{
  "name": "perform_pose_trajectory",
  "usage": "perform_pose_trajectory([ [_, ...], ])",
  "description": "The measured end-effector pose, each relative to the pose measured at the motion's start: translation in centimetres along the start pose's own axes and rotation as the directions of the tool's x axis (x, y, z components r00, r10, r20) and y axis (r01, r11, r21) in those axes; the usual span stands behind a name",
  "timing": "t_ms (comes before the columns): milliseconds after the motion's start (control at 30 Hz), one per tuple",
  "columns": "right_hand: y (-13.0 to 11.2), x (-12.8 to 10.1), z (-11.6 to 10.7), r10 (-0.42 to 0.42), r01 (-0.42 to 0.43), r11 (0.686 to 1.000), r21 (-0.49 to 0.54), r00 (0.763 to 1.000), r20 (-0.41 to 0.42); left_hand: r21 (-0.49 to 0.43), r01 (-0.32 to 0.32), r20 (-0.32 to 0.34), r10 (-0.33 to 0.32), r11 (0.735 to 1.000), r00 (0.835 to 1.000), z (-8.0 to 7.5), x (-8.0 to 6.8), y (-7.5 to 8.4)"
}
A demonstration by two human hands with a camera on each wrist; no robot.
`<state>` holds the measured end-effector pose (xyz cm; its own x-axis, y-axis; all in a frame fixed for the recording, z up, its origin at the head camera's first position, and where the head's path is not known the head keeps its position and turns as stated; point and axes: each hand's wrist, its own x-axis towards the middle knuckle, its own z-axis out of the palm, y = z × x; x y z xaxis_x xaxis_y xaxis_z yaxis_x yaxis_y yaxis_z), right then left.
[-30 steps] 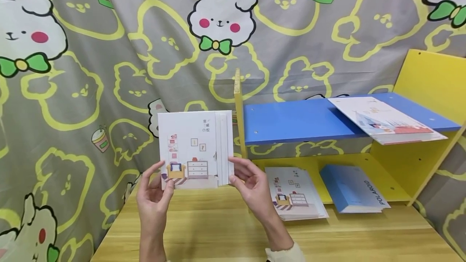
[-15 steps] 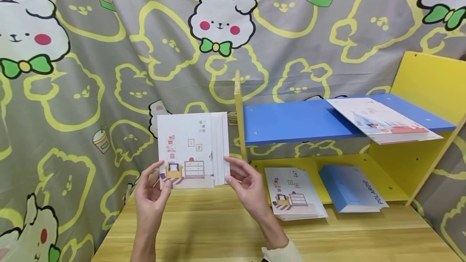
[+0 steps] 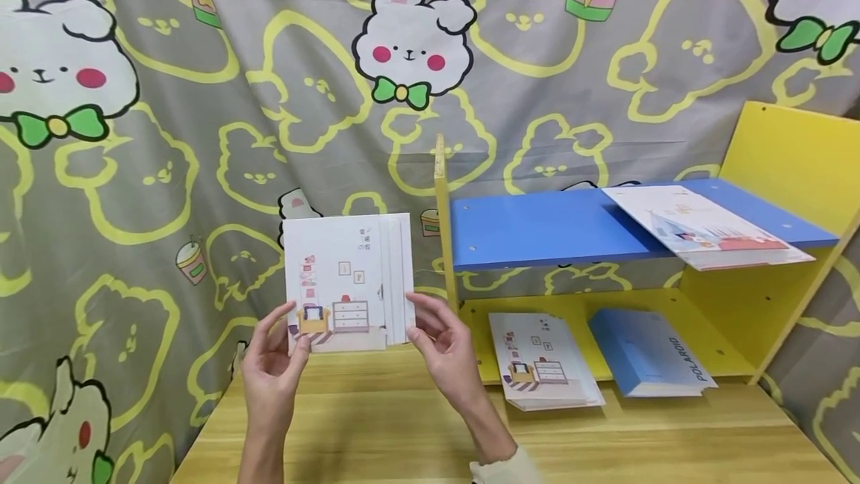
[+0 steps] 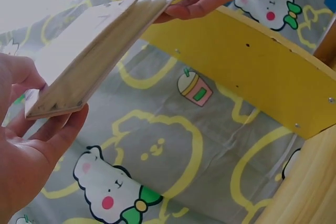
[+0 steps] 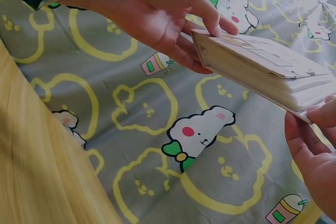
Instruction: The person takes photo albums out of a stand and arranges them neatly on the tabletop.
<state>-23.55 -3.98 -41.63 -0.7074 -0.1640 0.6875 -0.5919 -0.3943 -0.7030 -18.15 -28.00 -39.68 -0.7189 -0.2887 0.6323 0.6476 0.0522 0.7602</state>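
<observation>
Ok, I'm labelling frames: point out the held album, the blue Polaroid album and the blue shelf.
held album (image 3: 336, 282), head view, front cover.
blue Polaroid album (image 3: 641, 353), head view, top cover.
blue shelf (image 3: 537, 226), head view, bare top.

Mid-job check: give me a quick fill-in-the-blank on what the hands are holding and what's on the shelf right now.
1. Both hands, the left hand and the right hand, hold up a white ____ with a room drawing on its cover.
2. The top board of the shelf is coloured ____.
3. The blue album on the lower shelf carries the word ____.

Missing words: album; blue; POLAROID
</observation>
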Motion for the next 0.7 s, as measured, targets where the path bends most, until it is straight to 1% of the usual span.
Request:
perform_pose_trajectory([
  [133, 0.3, -0.2, 0.3, -0.006, 0.006, 1.0, 0.004, 1.0, -0.029, 0.009, 0.005, -0.01, -0.005, 1.0, 1.0, -0.1, 0.0, 0.0],
  [233, 0.6, -0.3, 0.5, 0.0, 0.0, 1.0, 0.004, 0.999, -0.051, -0.007, 0.002, -0.015, -0.002, 1.0, 1.0, -0.2, 0.0, 0.0],
  [400, 0.9, -0.6, 0.8, 0.028, -0.028, 1.0, 0.005, 0.996, -0.088, -0.027, -0.006, -0.023, 0.006, 1.0, 1.0, -0.3, 0.0, -0.2],
  [567, 1.1, -0.7, 1.0, 0.051, -0.051, 0.999, 0.004, 0.989, -0.139, -0.018, -0.017, -0.023, 0.017, 1.0, 1.0, -0.4, 0.1, -0.3],
  [700, 1.3, -0.6, 1.1, 0.066, -0.064, 0.998, 0.018, 0.986, -0.154, -0.009, -0.011, -0.028, 0.011, 1.0, 1.0, -0.5, 0.0, -0.3],
])
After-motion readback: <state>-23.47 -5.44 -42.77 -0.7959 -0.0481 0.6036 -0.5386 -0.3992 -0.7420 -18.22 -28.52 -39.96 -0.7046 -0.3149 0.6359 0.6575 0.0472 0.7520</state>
